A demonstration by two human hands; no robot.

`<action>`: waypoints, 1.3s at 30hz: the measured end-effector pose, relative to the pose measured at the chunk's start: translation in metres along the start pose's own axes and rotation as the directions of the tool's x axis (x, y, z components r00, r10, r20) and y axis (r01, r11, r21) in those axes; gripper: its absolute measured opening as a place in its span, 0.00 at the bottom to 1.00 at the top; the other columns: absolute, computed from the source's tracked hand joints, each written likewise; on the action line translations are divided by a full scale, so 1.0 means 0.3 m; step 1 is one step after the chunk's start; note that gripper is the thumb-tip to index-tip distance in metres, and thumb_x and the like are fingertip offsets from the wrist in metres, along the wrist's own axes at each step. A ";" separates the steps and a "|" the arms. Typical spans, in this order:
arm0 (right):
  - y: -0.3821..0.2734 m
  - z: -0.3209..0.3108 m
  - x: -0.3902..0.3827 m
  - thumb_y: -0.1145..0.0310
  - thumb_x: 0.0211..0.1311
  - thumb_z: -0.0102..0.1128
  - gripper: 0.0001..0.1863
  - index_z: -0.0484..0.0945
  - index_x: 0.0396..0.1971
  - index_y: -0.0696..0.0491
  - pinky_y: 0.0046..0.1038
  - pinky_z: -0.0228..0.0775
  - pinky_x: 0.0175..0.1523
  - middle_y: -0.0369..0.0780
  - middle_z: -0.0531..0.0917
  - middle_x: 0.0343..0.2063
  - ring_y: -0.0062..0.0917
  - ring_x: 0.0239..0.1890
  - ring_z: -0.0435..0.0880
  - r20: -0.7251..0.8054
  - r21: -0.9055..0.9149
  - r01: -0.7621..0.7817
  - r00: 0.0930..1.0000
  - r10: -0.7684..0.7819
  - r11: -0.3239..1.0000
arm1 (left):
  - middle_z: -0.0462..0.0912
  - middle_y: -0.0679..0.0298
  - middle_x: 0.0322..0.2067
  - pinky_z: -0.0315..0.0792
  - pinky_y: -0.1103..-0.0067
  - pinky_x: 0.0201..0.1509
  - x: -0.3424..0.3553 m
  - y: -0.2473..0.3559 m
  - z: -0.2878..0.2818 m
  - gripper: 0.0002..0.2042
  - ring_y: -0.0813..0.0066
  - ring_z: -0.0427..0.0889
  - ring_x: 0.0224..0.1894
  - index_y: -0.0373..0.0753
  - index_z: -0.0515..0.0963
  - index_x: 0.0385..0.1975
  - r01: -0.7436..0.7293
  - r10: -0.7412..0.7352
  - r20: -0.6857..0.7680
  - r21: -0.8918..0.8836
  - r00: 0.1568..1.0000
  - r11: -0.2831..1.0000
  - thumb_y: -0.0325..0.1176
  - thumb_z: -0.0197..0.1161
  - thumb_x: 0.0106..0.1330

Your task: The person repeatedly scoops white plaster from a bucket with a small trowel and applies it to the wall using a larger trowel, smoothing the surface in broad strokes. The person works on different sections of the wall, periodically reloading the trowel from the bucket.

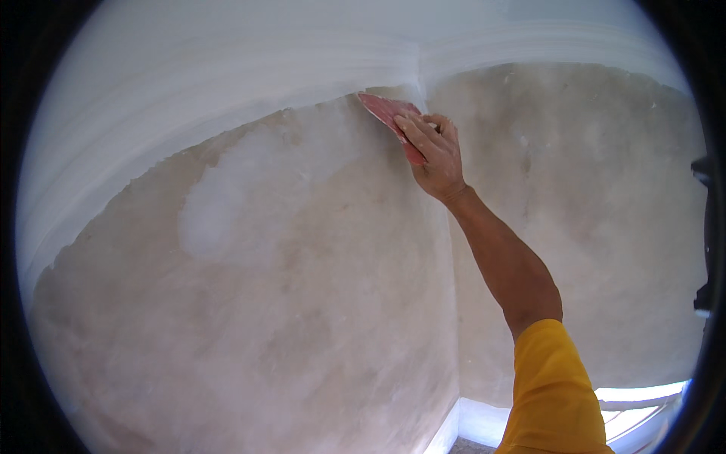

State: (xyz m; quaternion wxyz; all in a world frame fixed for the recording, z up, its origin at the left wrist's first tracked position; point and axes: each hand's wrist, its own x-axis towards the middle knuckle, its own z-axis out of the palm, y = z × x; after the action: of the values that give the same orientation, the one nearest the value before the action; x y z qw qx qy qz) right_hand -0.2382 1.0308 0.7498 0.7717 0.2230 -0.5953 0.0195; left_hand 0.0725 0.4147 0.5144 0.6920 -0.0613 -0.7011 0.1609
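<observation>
My right hand (pixel 437 151), dusted with white, reaches up to the left wall (pixel 333 303) close beside the inside corner. Its fingers are closed on a flat red sheet of sandpaper (pixel 384 107), whitish with dust along its edges. The sandpaper lies tilted against the top of the wall, just under the white cornice (pixel 227 98). Part of it is hidden by my fingers. To the left of my hand, a pale white smeared patch (pixel 234 200) spreads over the beige, mottled surface. My left hand is out of view.
The right wall (pixel 575 212) meets the left one at a vertical corner. White ceiling (pixel 514 19) lies above the cornice. A dark object (pixel 707 234) stands at the right edge. Low on the right there is a bright, white-edged area (pixel 643 393).
</observation>
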 end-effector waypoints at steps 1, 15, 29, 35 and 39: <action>0.030 0.015 -0.014 0.77 0.57 0.69 0.30 0.79 0.61 0.42 0.37 0.71 0.61 0.34 0.84 0.59 0.36 0.58 0.80 0.050 -0.038 -0.011 0.999 0.013 0.999 | 0.83 0.56 0.43 0.71 0.59 0.45 0.022 0.020 -0.005 0.18 0.56 0.79 0.41 0.44 0.78 0.57 -0.015 0.015 0.004 0.013 1.000 1.000 0.46 0.47 0.81; 0.075 0.065 -0.084 0.86 0.55 0.61 0.32 0.81 0.60 0.44 0.36 0.75 0.64 0.40 0.84 0.56 0.42 0.58 0.81 0.362 0.157 -0.192 0.924 0.124 0.969 | 0.79 0.53 0.42 0.68 0.58 0.44 0.042 0.019 -0.091 0.15 0.54 0.76 0.41 0.42 0.80 0.55 0.054 -0.056 0.028 0.077 0.998 0.996 0.38 0.52 0.76; 0.250 0.030 0.110 0.75 0.51 0.67 0.13 0.81 0.34 0.68 0.38 0.75 0.31 0.48 0.84 0.29 0.33 0.28 0.84 0.478 -0.021 -0.895 0.383 0.791 0.446 | 0.80 0.57 0.42 0.69 0.59 0.45 0.020 -0.048 -0.171 0.15 0.57 0.78 0.41 0.45 0.80 0.55 0.015 -0.019 0.044 0.099 0.999 0.995 0.39 0.53 0.75; 0.289 0.085 0.071 0.72 0.51 0.68 0.16 0.81 0.36 0.69 0.41 0.74 0.30 0.52 0.84 0.27 0.37 0.28 0.85 0.577 0.147 -0.918 0.383 0.721 0.369 | 0.82 0.58 0.43 0.69 0.59 0.45 -0.001 -0.069 -0.233 0.16 0.57 0.79 0.41 0.46 0.78 0.58 0.006 -0.011 0.041 0.110 0.999 0.994 0.42 0.50 0.78; 0.242 0.040 0.099 0.75 0.51 0.68 0.14 0.80 0.36 0.68 0.39 0.72 0.28 0.46 0.82 0.25 0.32 0.26 0.83 0.634 0.201 -0.945 0.325 0.702 0.256 | 0.84 0.59 0.43 0.70 0.58 0.46 -0.022 -0.091 -0.296 0.17 0.56 0.80 0.42 0.46 0.76 0.59 -0.007 0.002 0.063 0.089 0.998 0.996 0.43 0.47 0.79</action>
State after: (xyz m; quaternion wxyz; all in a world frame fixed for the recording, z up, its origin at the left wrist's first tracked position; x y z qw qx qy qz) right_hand -0.2619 1.0847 0.8030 0.3872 0.0719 -0.7346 0.5525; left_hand 0.1644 0.3994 0.5158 0.6714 -0.0268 -0.7144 0.1954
